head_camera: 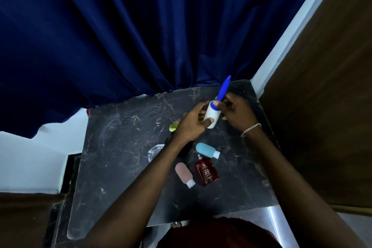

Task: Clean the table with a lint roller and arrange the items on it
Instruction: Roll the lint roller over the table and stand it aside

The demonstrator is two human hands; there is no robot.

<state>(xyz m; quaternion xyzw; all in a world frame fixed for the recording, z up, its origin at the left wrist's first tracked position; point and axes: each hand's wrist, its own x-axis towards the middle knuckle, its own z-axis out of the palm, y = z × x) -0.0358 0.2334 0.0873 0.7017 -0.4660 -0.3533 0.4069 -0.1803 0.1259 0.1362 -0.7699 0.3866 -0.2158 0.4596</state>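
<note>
Both hands hold a lint roller (213, 113) with a white roll and a blue handle pointing up and away, above the far right part of the black marble table (120, 157). My left hand (193, 123) grips the lower end of the white roll. My right hand (234, 111) grips it near the blue collar. On the table lie a light blue bottle (206, 149), a pink bottle (184, 174), a red perfume bottle (206, 173), a clear glass dish (155, 153) and a yellow-green comb (174, 127), partly hidden by my left hand.
A dark object (186, 149) lies under my left forearm, mostly hidden. A dark blue curtain (141, 26) hangs behind the table's far edge. A brown wooden panel (332, 86) stands close on the right. White wall shows to the left.
</note>
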